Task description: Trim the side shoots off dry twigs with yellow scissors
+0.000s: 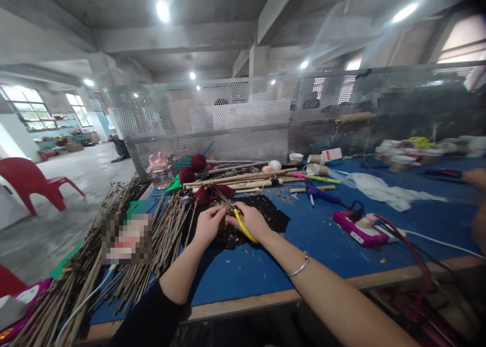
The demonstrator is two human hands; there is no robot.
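My left hand (207, 226) is closed in a pinch over a black cloth (274, 214); whatever its fingertips hold is too small to make out. Close beside it, my right hand (253, 221) is closed around scissors with yellow handles (246, 229), their blades pointing up and left. Bits of plant debris are scattered on the cloth under both hands. Just beyond the scissors' tips lies dark red fabric (205, 194). A bundle of thin brown twigs (167, 225) spreads to the left of my left hand.
A blue glue gun (322, 195) and a purple power strip (359, 230) with cables lie to the right. Rods and dark red balls (187, 175) sit behind, before a perforated metal screen (205, 114). Another person's hand (474, 178) shows at far right. A red chair (34, 182) stands left.
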